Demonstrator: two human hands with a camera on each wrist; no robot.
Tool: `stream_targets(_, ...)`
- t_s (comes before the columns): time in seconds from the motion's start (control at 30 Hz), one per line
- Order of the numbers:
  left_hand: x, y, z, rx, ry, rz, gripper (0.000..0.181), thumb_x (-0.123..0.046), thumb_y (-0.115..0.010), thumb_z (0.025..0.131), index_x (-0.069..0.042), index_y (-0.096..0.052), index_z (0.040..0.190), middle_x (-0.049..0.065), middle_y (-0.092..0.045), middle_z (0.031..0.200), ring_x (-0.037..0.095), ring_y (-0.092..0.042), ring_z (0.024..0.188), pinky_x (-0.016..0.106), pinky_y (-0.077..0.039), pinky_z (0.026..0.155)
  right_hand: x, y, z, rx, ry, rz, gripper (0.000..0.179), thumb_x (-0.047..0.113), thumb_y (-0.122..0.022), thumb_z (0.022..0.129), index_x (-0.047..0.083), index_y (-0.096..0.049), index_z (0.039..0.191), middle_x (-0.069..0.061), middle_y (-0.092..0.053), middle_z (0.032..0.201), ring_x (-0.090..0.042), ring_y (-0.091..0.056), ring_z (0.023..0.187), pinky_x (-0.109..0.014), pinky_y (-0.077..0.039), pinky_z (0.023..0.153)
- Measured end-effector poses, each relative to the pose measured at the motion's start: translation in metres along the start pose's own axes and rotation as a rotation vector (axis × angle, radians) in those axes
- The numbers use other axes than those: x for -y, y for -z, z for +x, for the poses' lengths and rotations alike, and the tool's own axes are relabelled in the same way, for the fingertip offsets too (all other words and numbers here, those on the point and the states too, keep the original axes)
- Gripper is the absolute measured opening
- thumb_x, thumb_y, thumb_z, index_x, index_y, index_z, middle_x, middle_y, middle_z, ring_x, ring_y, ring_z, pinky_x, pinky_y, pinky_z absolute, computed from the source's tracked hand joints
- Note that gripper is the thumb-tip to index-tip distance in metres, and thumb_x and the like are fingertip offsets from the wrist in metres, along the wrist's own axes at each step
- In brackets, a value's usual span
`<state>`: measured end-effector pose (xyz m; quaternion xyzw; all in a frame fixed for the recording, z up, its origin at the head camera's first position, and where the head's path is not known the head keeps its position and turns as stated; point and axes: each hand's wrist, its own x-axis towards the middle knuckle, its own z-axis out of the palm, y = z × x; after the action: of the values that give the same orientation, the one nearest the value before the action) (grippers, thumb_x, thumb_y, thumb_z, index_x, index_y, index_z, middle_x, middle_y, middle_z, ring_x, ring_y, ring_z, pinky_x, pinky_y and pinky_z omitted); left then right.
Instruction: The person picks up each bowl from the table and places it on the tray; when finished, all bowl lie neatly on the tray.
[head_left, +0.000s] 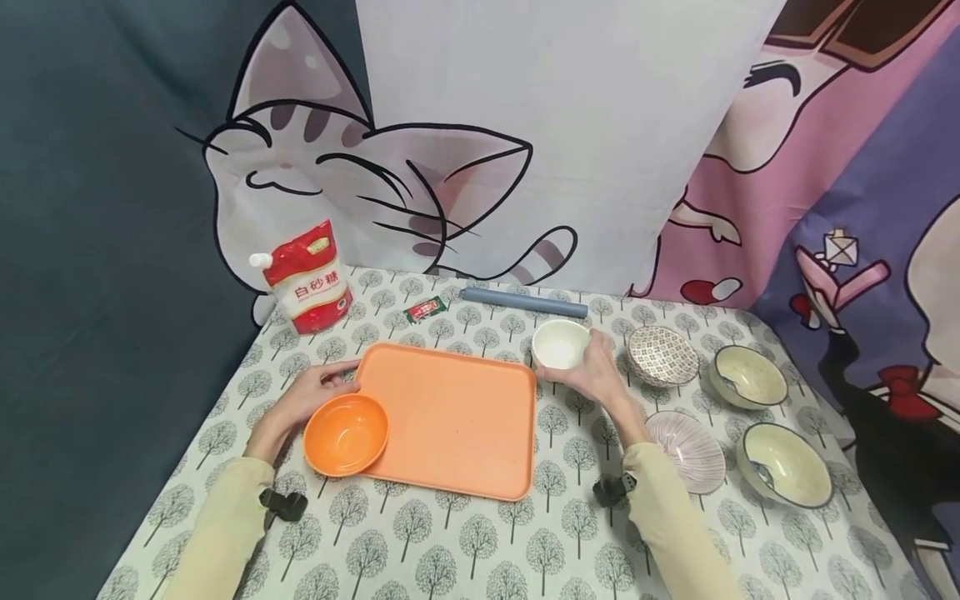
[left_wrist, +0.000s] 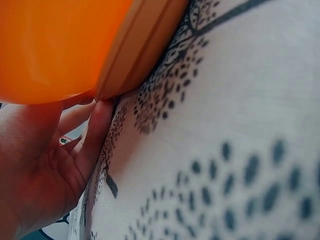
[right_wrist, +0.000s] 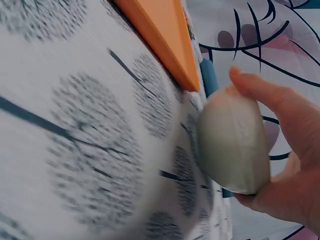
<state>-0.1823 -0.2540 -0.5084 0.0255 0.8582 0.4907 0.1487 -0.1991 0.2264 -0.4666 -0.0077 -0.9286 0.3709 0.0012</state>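
My right hand [head_left: 596, 371] grips a small white bowl [head_left: 561, 343] by its right side, just beyond the right edge of an orange tray [head_left: 457, 408]. In the right wrist view the white bowl [right_wrist: 232, 142] shows its rounded outside between thumb and fingers, close over the tablecloth. At the tray's left edge is my left hand [head_left: 307, 396], fingers loosely bent. Its fingertips [left_wrist: 102, 107] touch the tray's rim in the left wrist view. A bright orange bowl [head_left: 347, 435] overlaps the tray's near left corner and hides part of the thumb.
Right of my right arm stand a patterned bowl [head_left: 663, 356], a striped bowl [head_left: 688, 452] and two pale green bowls, one far [head_left: 750, 379], one near [head_left: 787, 467]. Along the back are a red-and-white sugar pouch [head_left: 311, 283], a small green-red packet [head_left: 425, 310] and a blue-grey stick [head_left: 523, 302].
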Motion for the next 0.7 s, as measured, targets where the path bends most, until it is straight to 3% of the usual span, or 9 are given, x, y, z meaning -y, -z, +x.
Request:
stream_targets(0.17,0.0,0.002,0.0,-0.012,-0.016,0.002,0.06,-0.033,-0.071,0.096,-0.01,-0.053,0.148,0.009,-0.066,0.09,0.019,-0.059,0.075,0.027,-0.051,0.068,-0.001,-0.012,-0.004,-0.123,-0.019,0.041,0.125,0.048,-0.094,0.063,-0.004,-0.024,0.152,-0.029,-0.042,0.141,-0.045,-0.053,0.122,-0.059,-0.052,0.096)
stream_targets(0.4,-0.001,-0.002,-0.001,-0.008,0.024,-0.006,0.058,-0.028,-0.071,0.096,-0.011,-0.053,0.148,0.007,-0.063,0.087,0.019,-0.055,0.076,0.026,-0.049,0.068,-0.005,-0.025,-0.011,-0.23,-0.048,0.063,0.127,0.051,-0.092,0.062,0.001,-0.022,0.156,-0.027,-0.041,0.146,-0.045,-0.05,0.128,-0.062,-0.049,0.099)
stream_targets(0.7,0.002,0.001,-0.002,-0.016,-0.028,0.008,0.057,-0.028,-0.072,0.095,-0.008,-0.055,0.146,0.008,-0.065,0.088,0.019,-0.057,0.075,0.027,-0.05,0.069,0.027,-0.039,-0.01,-0.214,0.068,0.166,0.122,0.047,-0.094,0.061,0.008,-0.028,0.156,-0.02,-0.042,0.147,-0.038,-0.048,0.13,-0.065,-0.045,0.101)
